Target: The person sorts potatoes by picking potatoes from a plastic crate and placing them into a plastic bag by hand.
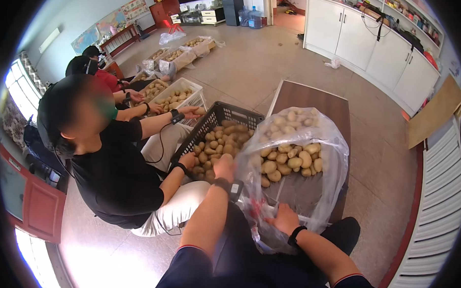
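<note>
Your left hand point(224, 167) reaches over the near right side of the black crate point(243, 113), its fingers too blurred to tell whether they grasp anything. Your right hand point(285, 221) is at the near edge of the clear plastic bag point(337, 158), fingers bent against the film; you can't tell whether they pinch it. Potatoes point(294, 161) lie inside that bag, heaped toward its far end, on the brown counter point(333, 102). More potatoes fill the crate just left of the bag. Beside you sits a person in a black shirt point(117, 173), one hand among the crate's potatoes. Beyond stands a white crate point(197, 98).
</note>
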